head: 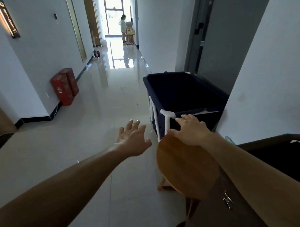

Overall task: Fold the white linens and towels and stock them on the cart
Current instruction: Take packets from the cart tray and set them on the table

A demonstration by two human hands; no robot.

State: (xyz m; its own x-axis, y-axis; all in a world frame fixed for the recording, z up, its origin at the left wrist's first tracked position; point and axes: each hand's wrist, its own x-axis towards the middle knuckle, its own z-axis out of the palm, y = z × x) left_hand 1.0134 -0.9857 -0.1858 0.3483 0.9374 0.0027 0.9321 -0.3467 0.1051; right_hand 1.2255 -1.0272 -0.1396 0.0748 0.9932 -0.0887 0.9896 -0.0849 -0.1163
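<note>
In the head view the left hand (133, 138) stretches over the glossy floor (87, 134), fingers spread and holding nothing. The right hand (191, 130), fingers straight and loose, lies over the far edge of a round wooden stool (185, 167). It is just beside the near rim of the navy fabric cart (184, 92), which stands by the right wall.

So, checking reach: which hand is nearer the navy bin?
Right. The right hand is close before the navy bin; the left hand is over the floor, left of it.
</note>
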